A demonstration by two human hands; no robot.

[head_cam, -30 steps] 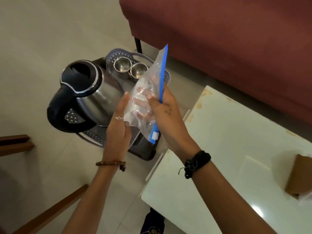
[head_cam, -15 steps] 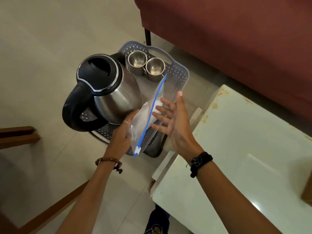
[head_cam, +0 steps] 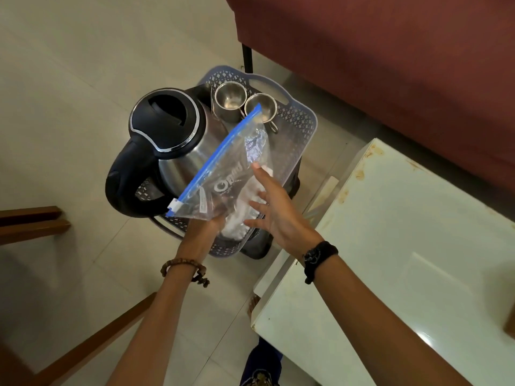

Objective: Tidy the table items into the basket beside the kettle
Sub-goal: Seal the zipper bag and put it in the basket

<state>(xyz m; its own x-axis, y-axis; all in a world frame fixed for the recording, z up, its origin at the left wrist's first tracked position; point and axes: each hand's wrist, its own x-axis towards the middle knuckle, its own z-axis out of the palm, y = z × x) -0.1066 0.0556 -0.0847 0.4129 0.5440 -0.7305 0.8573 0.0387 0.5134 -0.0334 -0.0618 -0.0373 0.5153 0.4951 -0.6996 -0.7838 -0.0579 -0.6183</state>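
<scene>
A clear zip bag (head_cam: 223, 176) with a blue seal strip lies tilted over the grey perforated basket (head_cam: 299, 121), something white inside it. My left hand (head_cam: 207, 225) grips the bag's lower edge from beneath, mostly hidden by the plastic. My right hand (head_cam: 274, 207) hovers with fingers spread at the bag's right side, fingertips touching or just above it. A steel kettle (head_cam: 172, 140) with black lid and handle stands in the basket's left part. Two steel cups (head_cam: 245, 103) sit at the basket's far end.
The basket rests on a dark low stand on the tiled floor. A white glossy table (head_cam: 404, 260) with rust stains is at the right. A maroon sofa (head_cam: 390, 65) runs behind. Wooden chair parts (head_cam: 33, 221) are at the left and lower left.
The bag has tipped from upright to lying flatter over the basket. My right hand let go of it earlier and now reaches toward its right side; my left hand keeps hold.
</scene>
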